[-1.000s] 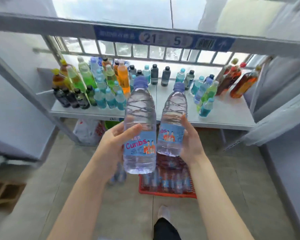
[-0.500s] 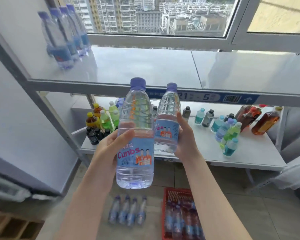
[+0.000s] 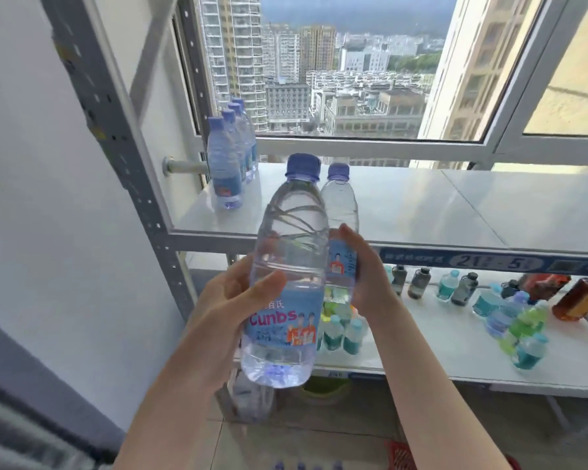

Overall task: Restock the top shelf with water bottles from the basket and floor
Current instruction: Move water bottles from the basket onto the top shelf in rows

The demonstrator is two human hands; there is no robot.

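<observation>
Your left hand (image 3: 224, 307) is raised in front of your chest. Its thumb lies across the front of the near water bottle (image 3: 286, 252) and its fingers are curled round the back, gripping at the top edge of the label. Your right hand (image 3: 364, 273) grips the far water bottle (image 3: 340, 205) from the right side, thumb on the front and fingers wrapped behind the label. Both bottles are upright, side by side in the air in front of the top shelf (image 3: 404, 205), not yet on it. The near one overlaps the far one from this angle.

At the bottom right edge you see only a corner of the red basket (image 3: 401, 456); what is in it cannot be made out. A few blue caps (image 3: 299, 465) show on the floor beside it.

Each held bottle is clear, full and ribbed, with a blue-violet cap and a blue label showing pink letters and figures in orange. At the left end of the top shelf, a row of matching bottles (image 3: 226, 171) runs back toward the window. The lower shelf (image 3: 455, 351) carries small teal, green, dark and amber drinks.
</observation>
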